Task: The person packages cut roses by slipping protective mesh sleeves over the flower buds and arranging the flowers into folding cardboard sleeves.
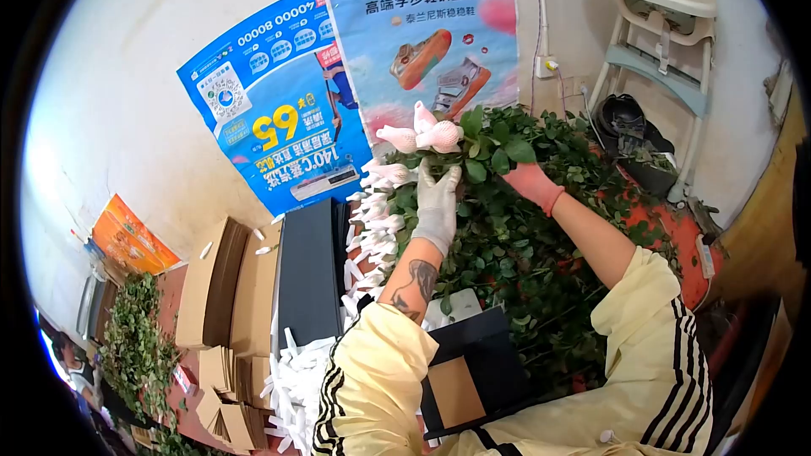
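Observation:
A small bunch of roses (427,133), their heads wrapped in pale pink netting, is held up in front of the posters. My left hand (437,207), in a whitish glove, is closed around the stems just below the heads. To the right, my right hand (534,187), in a pink glove, is closed on the leafy stems (498,148) of the bunch; its fingertips are partly hidden by leaves. Under both hands spreads a large heap of leafy rose stems (507,245). Many more white-netted heads (376,224) line its left side.
A black box (473,338) with a cardboard piece lies before me. White sleeves (300,380) are piled left of it. Dark sheets (306,274) and brown cardboard (207,287) stand further left. A high chair (659,76) is at right; another person (84,380) is far left.

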Available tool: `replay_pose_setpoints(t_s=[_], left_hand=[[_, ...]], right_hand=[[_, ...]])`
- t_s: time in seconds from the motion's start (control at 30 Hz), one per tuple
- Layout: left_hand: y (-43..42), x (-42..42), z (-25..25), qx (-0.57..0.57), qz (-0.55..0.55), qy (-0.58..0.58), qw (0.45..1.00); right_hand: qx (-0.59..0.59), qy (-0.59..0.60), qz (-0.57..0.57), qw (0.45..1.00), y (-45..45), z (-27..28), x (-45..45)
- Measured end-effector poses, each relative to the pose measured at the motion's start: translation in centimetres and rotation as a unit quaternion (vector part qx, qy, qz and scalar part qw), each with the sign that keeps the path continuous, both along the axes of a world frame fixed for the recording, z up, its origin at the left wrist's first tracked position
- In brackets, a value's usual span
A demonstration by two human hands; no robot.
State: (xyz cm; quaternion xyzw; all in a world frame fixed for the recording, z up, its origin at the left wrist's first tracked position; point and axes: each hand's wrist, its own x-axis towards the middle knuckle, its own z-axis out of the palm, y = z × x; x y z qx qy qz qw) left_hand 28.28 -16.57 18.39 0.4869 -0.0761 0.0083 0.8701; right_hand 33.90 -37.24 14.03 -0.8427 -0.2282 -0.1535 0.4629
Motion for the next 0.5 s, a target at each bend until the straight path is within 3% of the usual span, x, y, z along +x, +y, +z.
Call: replay_pose_setpoints(t_s=[0.07,0.13,0.2,0.27,0.33,0.37,0.4,0.43,0.5], left_hand=[[0.5,0.5,0.0,0.009,-0.039,-0.001,0.999],[1.0,0.0,1.1,0.076,-0.052,0.01,0.996],[1.9,2.1,-0.3,0.113,-0.066,-0.071,0.989],[1.8,1.5,-0.2,0.182,-0.026,-0.123,0.975],[1.2,0.7,0.1,0.173,-0.017,-0.123,0.977],[1.2,0.5,0.0,0.163,-0.006,-0.12,0.979],[2.1,1.1,-0.7,0.224,-0.007,-0.074,0.972],[2.7,1.9,-1.9,0.206,0.01,-0.065,0.976],[3.6,1.8,-2.8,0.157,0.028,0.004,0.987]], right_hand=[[0.257,0.128,0.122,0.95,0.0,-0.3,-0.1],[0.479,0.229,0.243,0.812,0.0,-0.1,-0.1],[0.579,0.291,0.332,0.686,0.4,-0.2,-0.6],[0.611,0.333,0.4,0.597,1.1,-0.5,-0.9],[0.623,0.348,0.417,0.563,1.4,-1.2,-0.8],[0.623,0.282,0.275,0.676,1.6,-1.5,-0.6],[0.775,0.48,0.318,0.259,0.1,-1.6,-0.8],[0.775,0.483,0.315,0.258,-0.8,-1.8,-0.3],[0.742,0.438,0.268,0.431,-2.2,-3.4,2.1]])
